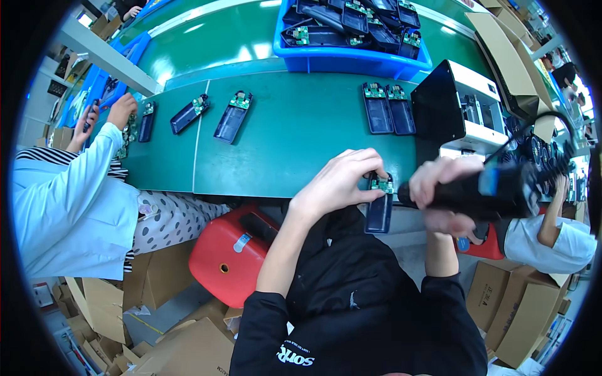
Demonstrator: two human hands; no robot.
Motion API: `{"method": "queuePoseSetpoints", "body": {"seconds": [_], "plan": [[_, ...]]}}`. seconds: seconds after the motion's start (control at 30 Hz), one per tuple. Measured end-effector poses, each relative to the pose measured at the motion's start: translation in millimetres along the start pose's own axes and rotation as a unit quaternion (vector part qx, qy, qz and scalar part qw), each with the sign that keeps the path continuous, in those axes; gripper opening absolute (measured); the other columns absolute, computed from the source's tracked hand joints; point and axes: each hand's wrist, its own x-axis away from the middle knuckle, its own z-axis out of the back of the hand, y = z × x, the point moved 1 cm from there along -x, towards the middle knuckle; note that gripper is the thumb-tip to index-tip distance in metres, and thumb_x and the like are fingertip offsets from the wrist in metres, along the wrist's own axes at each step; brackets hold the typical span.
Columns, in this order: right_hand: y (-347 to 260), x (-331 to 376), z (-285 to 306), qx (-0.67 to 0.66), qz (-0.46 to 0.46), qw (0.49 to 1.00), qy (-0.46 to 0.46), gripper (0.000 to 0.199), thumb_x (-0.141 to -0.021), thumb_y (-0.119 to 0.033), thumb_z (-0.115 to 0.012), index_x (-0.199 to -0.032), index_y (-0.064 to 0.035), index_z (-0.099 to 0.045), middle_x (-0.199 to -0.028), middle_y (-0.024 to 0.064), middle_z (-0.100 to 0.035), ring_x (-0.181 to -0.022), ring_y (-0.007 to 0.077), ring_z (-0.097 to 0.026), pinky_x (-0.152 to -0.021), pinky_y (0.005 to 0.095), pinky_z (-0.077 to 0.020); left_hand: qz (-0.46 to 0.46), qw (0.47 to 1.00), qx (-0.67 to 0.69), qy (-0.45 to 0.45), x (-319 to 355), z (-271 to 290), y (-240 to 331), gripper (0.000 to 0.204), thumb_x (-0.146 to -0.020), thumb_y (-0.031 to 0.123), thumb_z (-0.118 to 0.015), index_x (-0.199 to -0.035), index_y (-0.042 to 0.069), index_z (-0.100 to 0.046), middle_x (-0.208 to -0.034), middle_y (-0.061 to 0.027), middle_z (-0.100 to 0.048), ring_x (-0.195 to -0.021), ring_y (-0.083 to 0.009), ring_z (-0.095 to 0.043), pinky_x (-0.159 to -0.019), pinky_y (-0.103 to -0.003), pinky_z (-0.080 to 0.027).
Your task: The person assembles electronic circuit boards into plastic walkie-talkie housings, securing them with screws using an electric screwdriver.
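Pinching a dark blue casing [378, 216] near its green circuit board [382, 185], the left hand [343, 178] has thumb and fingers nearly closed, just right of the frame's centre at the table's near edge. Its fingers cover part of the board. The right hand [442, 182], blurred, is wrapped around a black tool [486, 191]; the tool's tip is hard to make out, and I cannot tell whether it touches the casing.

Five more casings lie on the green table [301, 138]: two side by side [378, 116] right of centre in the upper half, three spaced apart [231, 122] towards the upper left. One blue bin [351, 62], cut off by the top edge, holds a heap too tangled to count. One black-and-white machine [461, 103] stands upper right, its far side hidden. At the left, a co-worker's two hands [120, 113] show, one holding a dark object too small to identify.
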Motion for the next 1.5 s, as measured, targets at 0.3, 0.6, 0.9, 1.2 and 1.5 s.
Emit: {"method": "queuePoseSetpoints", "body": {"seconds": [0.3, 0.6, 0.9, 1.2, 1.5], "plan": [[-38, 27, 21, 0.021, 0.009, 0.998, 0.065, 0.077, -0.074, -0.07, -0.074, -0.1, -0.0062, -0.039, -0.065, 0.0015, -0.049, -0.047, 0.0111, -0.048, -0.043, 0.023, -0.0433, 0.084, 0.971, -0.19, 0.122, -52, 72, -59, 0.032, -0.078, 0.018, -0.079, -0.108, 0.011, -0.07, -0.094, -0.0066, -0.063, -0.085, -0.0227, -0.064, -0.074, -0.035, -0.051], [-37, 35, 24, -0.056, -0.016, 0.997, 0.041, 0.072, -0.07, -0.053, -0.088, -0.102, -0.0034, -0.047, -0.069, 0.0058, -0.053, -0.053, 0.0158, -0.052, -0.051, 0.0274, -0.0473, 0.125, 0.97, -0.144, 0.154, -84, 53, -60, 0.033, -0.084, 0.015, -0.073, -0.117, 0.011, -0.069, -0.087, -0.0102, -0.067, -0.078, -0.026, -0.066, -0.072, -0.038, -0.052], [-44, 36, 44, 0.042, -0.011, 0.994, 0.097, 0.073, -0.078, -0.069, -0.071, -0.097, -0.0063, -0.038, -0.064, 0.0017, -0.047, -0.045, 0.0097, -0.046, -0.04, 0.0203, -0.0415, 0.063, 0.945, -0.283, 0.149, -7, 162, -61, 0.04, -0.089, -0.009, -0.045, -0.12, 0.005, -0.066, -0.122, -0.0184, -0.064, -0.115, -0.0344, -0.061, -0.101, -0.04, -0.046], [-71, 16, 66, -0.017, 0.037, 0.991, 0.124, 0.069, -0.082, -0.065, -0.071, -0.098, -0.0062, -0.039, -0.064, 0.0016, -0.046, -0.045, 0.0081, -0.044, -0.039, 0.0191, -0.0394, 0.182, 0.944, -0.274, -0.013, 38, 187, -64, 0.05, -0.085, -0.013, -0.044, -0.129, 0.005, -0.06, -0.14, -0.0175, -0.055, -0.124, -0.0368, -0.055, -0.107, -0.039, -0.043], [-100, -14, 90, -0.017, 0.115, 0.989, 0.096, 0.068, -0.084, -0.064, -0.068, -0.103, -0.0041, -0.041, -0.071, 0.0034, -0.048, -0.048, 0.0101, -0.046, -0.045, 0.0237, -0.041, 0.195, 0.947, -0.252, -0.035, 40, 169, -32, 0.046, -0.084, -0.008, -0.06, -0.129, 0.005, -0.061, -0.134, -0.0186, -0.059, -0.12, -0.0377, -0.058, -0.102, -0.038, -0.047]]}}
